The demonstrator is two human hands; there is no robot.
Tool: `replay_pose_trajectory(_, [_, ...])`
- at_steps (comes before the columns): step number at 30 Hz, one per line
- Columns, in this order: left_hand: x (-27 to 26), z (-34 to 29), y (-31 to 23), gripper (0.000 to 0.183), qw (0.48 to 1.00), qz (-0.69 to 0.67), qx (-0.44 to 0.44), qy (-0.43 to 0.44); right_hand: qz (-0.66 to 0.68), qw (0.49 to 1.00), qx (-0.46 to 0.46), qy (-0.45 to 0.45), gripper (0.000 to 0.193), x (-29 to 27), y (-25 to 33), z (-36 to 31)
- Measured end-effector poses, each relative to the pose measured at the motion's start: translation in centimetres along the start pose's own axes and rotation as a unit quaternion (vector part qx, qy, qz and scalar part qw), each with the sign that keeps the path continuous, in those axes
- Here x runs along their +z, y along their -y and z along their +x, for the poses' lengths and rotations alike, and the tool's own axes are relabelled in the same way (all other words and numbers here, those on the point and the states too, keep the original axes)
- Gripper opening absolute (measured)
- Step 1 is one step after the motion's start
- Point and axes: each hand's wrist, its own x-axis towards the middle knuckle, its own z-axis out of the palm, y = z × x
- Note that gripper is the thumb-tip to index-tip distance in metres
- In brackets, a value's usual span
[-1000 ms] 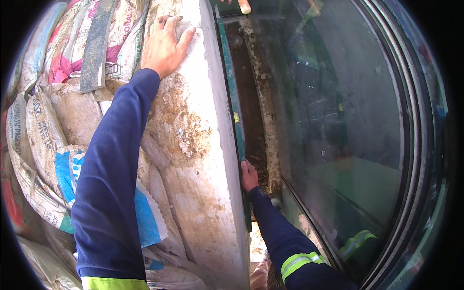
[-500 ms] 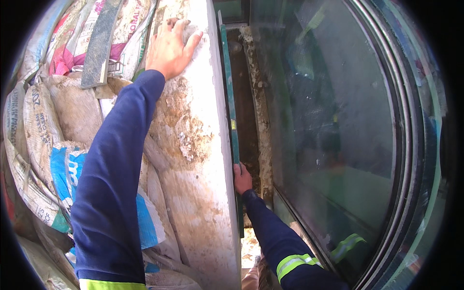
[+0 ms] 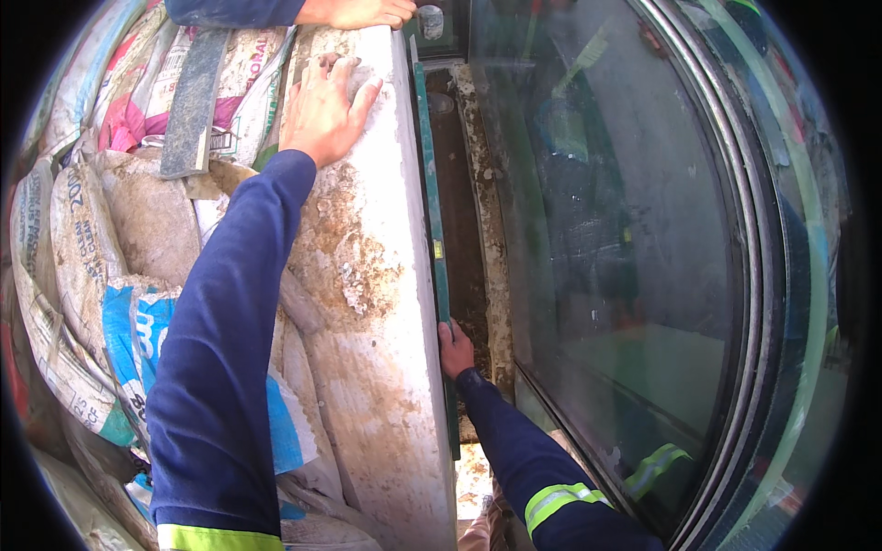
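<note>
Left hand (image 3: pixel 323 112) spread on one pale slab (image 3: pixel 372 395), right hand (image 3: pixel 456 351) gripping one green level (image 3: pixel 428 165), one co-worker's hand (image 3: pixel 369 12)

From the person's head, a wide fisheye camera faces steeply down and forward, near above the long, white, brown-stained flat ledge (image 3: pixel 363 395), looking along its length

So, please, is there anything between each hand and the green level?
Nothing visible stands between the right hand and the level: they touch. The left hand lies on top of the ledge, so the ledge's right edge stands between that hand and the level.
</note>
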Motion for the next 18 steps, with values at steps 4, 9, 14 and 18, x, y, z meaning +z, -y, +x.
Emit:
replay_pose_trajectory(4, [0.06,-0.04,0.00,0.065,1.000,0.001,-0.001,0.003,-0.001,1.000,0.005,0.000,0.055,-0.02,-0.16,-0.08])
replay_pose_trajectory(9, [-0.20,0.01,0.18,0.064,1.000,-0.011,0.005,0.006,-0.002,1.000,0.016,0.003,0.056,0.02,0.35,-0.15])
replay_pose_trajectory(14, [0.02,0.12,0.06,0.063,1.000,-0.018,0.007,0.002,0.003,1.000,0.009,-0.005,0.055,0.14,-0.23,-0.04])
replay_pose_trajectory(18, [0.15,0.13,0.41,0.064,1.000,-0.013,0.012,-0.003,0.005,1.000,0.010,-0.007,0.054,0.25,-0.16,-0.03])
